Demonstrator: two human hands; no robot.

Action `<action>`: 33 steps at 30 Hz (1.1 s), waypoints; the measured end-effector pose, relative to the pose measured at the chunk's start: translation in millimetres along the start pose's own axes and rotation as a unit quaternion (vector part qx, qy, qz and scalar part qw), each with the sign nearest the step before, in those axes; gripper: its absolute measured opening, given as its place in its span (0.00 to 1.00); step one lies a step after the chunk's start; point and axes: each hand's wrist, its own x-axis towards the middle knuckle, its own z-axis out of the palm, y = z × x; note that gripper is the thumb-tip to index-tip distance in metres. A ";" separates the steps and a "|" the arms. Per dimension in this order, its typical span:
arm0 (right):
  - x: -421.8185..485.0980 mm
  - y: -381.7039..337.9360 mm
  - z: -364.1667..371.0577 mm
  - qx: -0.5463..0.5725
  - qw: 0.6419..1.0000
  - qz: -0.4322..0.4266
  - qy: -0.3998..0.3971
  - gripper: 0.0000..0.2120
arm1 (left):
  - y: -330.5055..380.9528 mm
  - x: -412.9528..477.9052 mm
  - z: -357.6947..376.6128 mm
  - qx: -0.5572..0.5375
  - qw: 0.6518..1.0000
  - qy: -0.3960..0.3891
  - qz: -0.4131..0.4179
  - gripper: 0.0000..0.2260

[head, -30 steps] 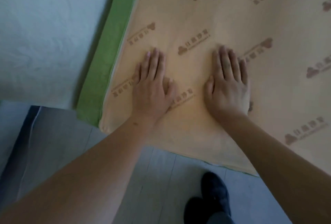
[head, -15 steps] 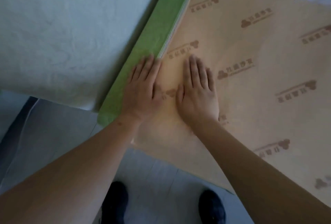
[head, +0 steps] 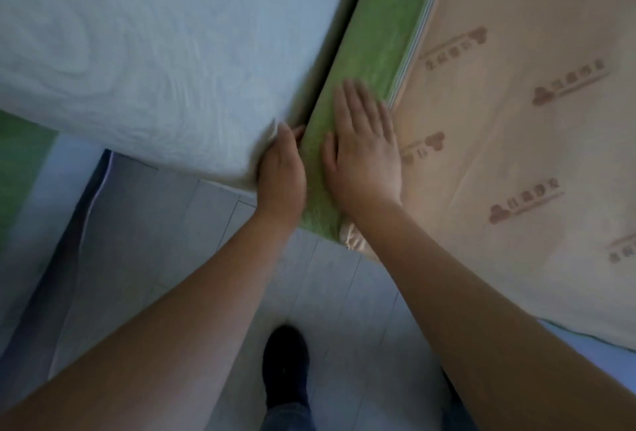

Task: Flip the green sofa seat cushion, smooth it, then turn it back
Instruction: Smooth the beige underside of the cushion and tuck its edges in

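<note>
The green sofa seat cushion (head: 375,41) lies flipped, its tan printed underside (head: 516,141) facing up and its green side panel showing along the left edge. My right hand (head: 364,151) rests flat with fingers spread on the green panel near the cushion's near corner. My left hand (head: 282,169) is tucked into the narrow gap between the green panel and the white cushion, its fingertips hidden in the gap; whether it grips the edge cannot be seen.
A white textured cushion (head: 155,52) lies directly left of the green one. Pale floor boards (head: 206,258) run below, with my dark shoe (head: 285,365) on them. A dark blue strip (head: 69,224) crosses the floor at the left.
Both hands slid left across the tan underside to the cushion's green left edge. The left hand went from flat on the cushion into the gap beside the white cushion.
</note>
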 end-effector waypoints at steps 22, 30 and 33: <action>-76.2 147.4 -65.0 -0.056 0.992 0.071 0.086 0.28 | 10.3 -46.9 112.6 0.470 0.799 -0.017 0.373 0.25; -126.4 243.5 -107.6 -0.057 0.991 0.103 0.056 0.28 | 18.3 -99.2 218.9 0.470 0.790 -0.033 0.392 0.26; -142.3 274.9 -125.4 -0.019 0.991 0.116 0.069 0.25 | 23.5 -118.5 259.0 0.478 0.777 -0.027 0.409 0.25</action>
